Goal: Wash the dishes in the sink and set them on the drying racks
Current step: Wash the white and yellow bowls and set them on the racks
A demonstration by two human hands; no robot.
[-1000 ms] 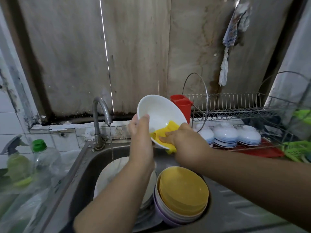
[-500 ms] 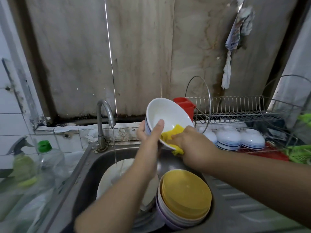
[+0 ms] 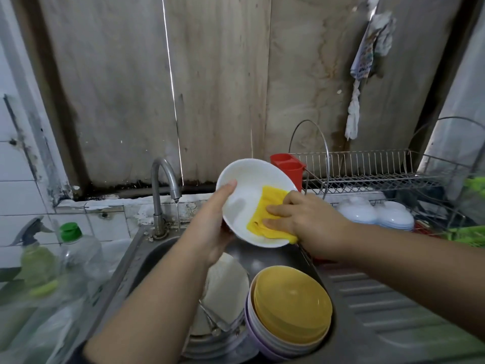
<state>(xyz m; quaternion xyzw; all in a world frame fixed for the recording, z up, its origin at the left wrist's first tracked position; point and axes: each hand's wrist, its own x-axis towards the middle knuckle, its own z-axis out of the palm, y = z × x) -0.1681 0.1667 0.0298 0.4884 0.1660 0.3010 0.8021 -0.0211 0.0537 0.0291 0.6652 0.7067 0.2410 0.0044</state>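
Observation:
Over the steel sink (image 3: 147,261) my left hand (image 3: 212,222) holds a white bowl (image 3: 244,195) tilted toward me, thumb on its upper left rim and fingers hidden behind it. My right hand (image 3: 304,219) presses a yellow cloth (image 3: 265,214) against the bowl's inside, fingers over the cloth and its lower right rim. In the sink below sit a stack of yellow and lilac bowls (image 3: 291,308) and white plates (image 3: 225,292) with cutlery. The wire drying rack (image 3: 367,174) stands to the right, with upturned white bowls (image 3: 375,214) on its lower level.
The tap (image 3: 164,185) at the sink's back left runs a thin stream. A spray bottle (image 3: 34,256) and a green-capped bottle (image 3: 78,248) stand at left. A red cutlery holder (image 3: 287,166) hangs on the rack. The ribbed drainboard (image 3: 388,306) lies right of the sink.
The bowl has turned more face-on to me and the cloth has slid further inside it, with my right hand now over the lower right rim. My left thumb has shifted along the rim.

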